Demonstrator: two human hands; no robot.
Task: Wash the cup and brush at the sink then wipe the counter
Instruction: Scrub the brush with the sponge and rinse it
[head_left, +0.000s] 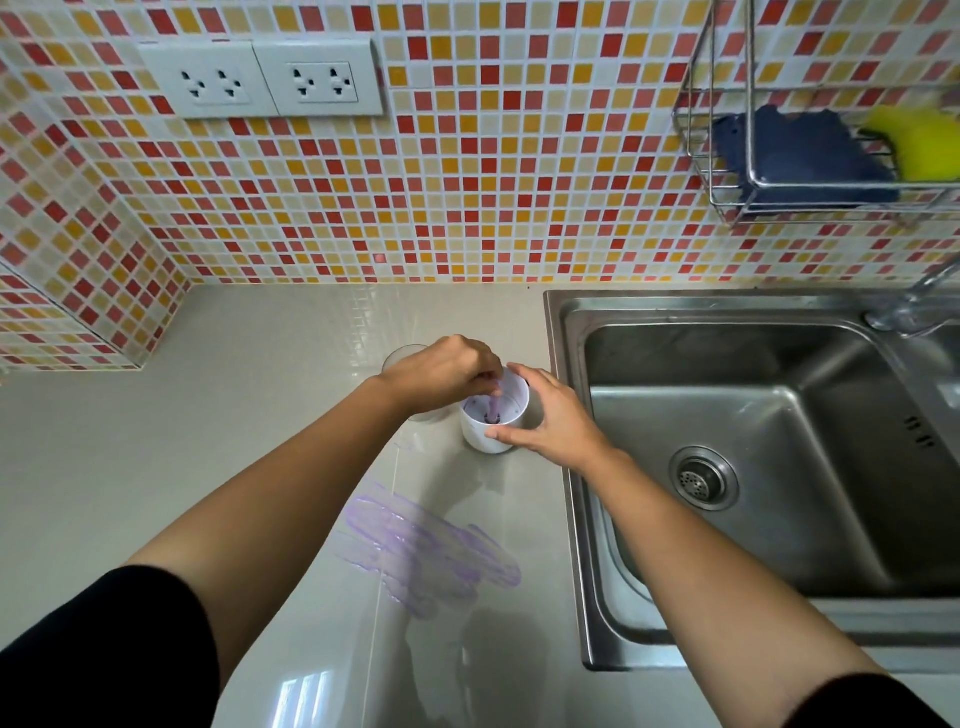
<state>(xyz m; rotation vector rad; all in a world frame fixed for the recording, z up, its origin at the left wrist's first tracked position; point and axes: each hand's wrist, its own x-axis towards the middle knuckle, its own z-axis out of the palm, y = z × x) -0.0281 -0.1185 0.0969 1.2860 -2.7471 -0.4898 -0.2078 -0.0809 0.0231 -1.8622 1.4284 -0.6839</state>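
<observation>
White plastic cup: small, likely light, slick once wet. Stands on pale glossy desk, 9 o'clock of steel sink. Right hand wraps its wall, a sound hold. Left hand pinches thin purple brush upright inside.

clear glass mostly hidden behind left hand, brush top lost in its pinching fingers, bristle end blurred inside cup, cup's right side covered by right hand, tap cropped at right edge, yellow sponge blurred, cropped too
</observation>
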